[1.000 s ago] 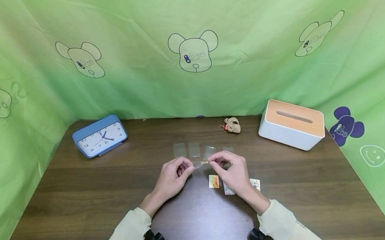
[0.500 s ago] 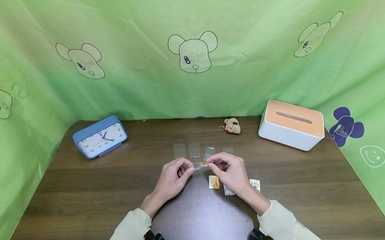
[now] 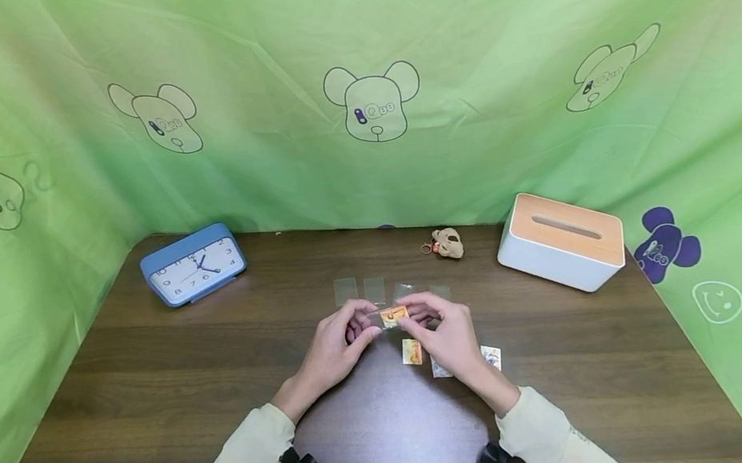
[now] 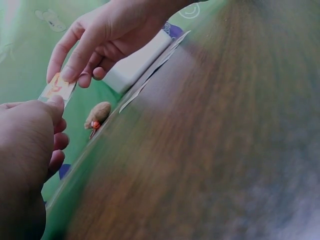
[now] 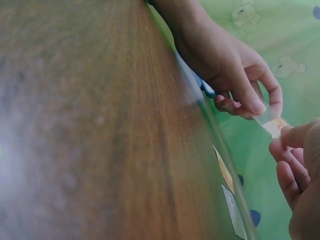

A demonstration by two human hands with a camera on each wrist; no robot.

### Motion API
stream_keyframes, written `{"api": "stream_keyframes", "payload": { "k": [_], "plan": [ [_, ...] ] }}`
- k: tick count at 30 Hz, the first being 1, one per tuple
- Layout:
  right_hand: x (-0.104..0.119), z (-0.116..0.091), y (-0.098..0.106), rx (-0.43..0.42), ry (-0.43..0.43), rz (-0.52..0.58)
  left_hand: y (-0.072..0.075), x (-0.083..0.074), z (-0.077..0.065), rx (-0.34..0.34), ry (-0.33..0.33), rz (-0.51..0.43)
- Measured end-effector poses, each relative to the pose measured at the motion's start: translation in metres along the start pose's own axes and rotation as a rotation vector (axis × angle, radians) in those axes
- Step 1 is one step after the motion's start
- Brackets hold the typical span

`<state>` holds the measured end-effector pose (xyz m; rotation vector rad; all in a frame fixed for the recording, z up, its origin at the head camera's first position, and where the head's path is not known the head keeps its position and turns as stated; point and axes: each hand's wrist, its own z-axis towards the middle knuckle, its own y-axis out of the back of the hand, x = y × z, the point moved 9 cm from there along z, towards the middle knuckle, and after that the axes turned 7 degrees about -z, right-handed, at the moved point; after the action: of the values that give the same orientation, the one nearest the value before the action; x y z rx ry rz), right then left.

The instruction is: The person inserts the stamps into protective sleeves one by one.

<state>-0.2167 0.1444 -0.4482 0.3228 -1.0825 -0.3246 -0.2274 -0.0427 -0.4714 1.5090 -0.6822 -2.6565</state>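
Above the middle of the table, my left hand [image 3: 331, 347] pinches the left end of a small clear plastic sleeve [image 3: 375, 317] between thumb and fingers. My right hand [image 3: 451, 336] pinches an orange-and-yellow picture card [image 3: 394, 314] at the right end of that sleeve. In both wrist views the card [image 4: 59, 88] overlaps the sleeve; how far inside it lies I cannot tell. Below the hands an orange card [image 3: 412, 351] lies flat, with a bluish card [image 3: 440, 367] and a white printed card [image 3: 491, 356] partly behind my right hand.
Several clear sleeves [image 3: 346, 290] lie in a row beyond my hands. A blue clock [image 3: 194, 264] stands at the back left. A plush keychain [image 3: 447, 243] and a tissue box [image 3: 562, 240] sit at the back right. Green cloth [image 3: 274, 174] hangs around the table [image 3: 172, 401].
The held card and sleeve have turned from nearly edge-on so that the card's orange face shows. Both hands have barely moved; the things on the table are where they were.
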Motion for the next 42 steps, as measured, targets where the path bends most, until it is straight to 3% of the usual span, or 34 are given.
{"api": "stream_keyframes", "payload": {
  "k": [6,17,20,27,34,38,42],
  "plan": [
    [-0.004,0.001,0.001,-0.003,-0.041,0.052,0.003,-0.001,0.0,-0.041,-0.015,-0.06],
    [-0.014,0.0,0.006,-0.062,-0.113,0.127,0.003,0.008,-0.001,-0.079,-0.135,-0.136],
    [-0.015,0.0,0.005,-0.056,-0.129,0.128,0.002,0.012,-0.001,-0.077,-0.138,-0.14],
    [-0.016,-0.002,0.002,-0.037,-0.16,0.133,0.003,0.004,-0.001,-0.075,-0.13,-0.152],
    [-0.016,-0.004,0.0,-0.032,-0.172,0.123,0.001,0.017,-0.003,-0.081,-0.111,-0.144],
    [-0.015,-0.004,-0.001,-0.026,-0.167,0.106,0.002,0.007,-0.002,-0.076,-0.11,-0.172],
    [-0.014,-0.004,-0.004,-0.01,-0.163,0.109,0.002,0.007,-0.001,-0.073,-0.113,-0.187]
  ]
}}
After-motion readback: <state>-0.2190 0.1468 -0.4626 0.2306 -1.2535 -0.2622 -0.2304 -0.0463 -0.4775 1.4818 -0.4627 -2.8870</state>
